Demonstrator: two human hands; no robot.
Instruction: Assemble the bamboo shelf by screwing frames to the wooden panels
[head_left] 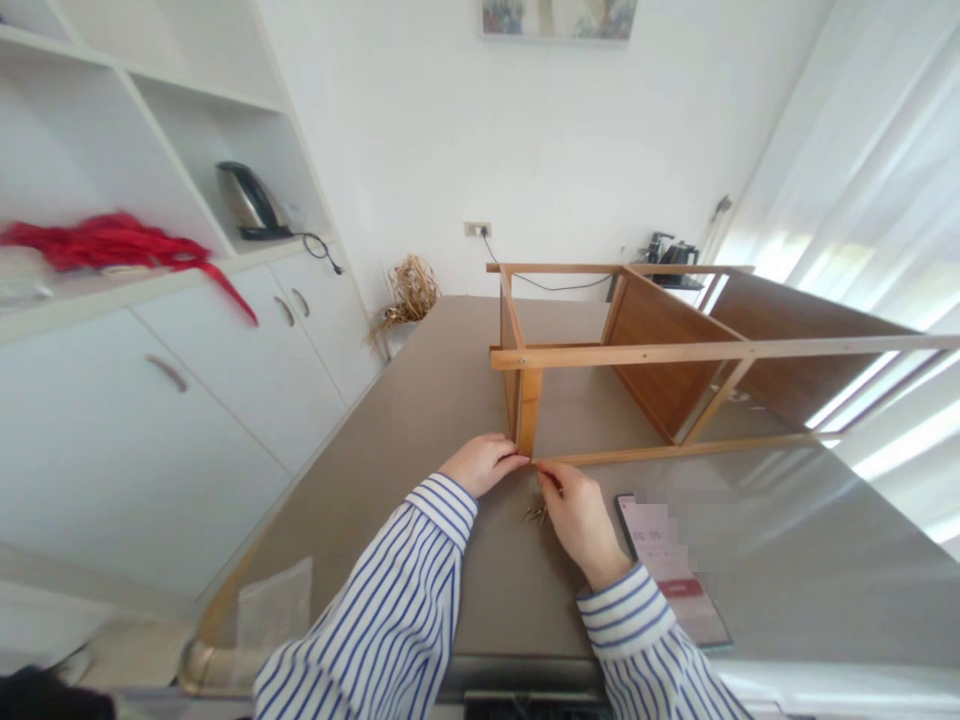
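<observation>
A wooden rack frame [622, 352] lies on its side on the brown tabletop [420, 420], with dark brown shelf panels and light wood rails. My left hand [484, 462] rests at the foot of the frame's near upright post, fingers curled against it. My right hand [577, 515] is beside it, fingers pinched at the end of the low rail, on something too small to make out. A few small screws [534, 514] lie on the table between my hands. Both sleeves are blue-and-white striped.
A phone [671, 580] lies right of my right hand. A clear plastic bag [274, 610] sits near the table's left corner. White cabinets [225, 380] with a kettle [247, 200] and red cloth [112, 245] stand left. Dried plant [411, 290] and curtains [862, 200] are beyond.
</observation>
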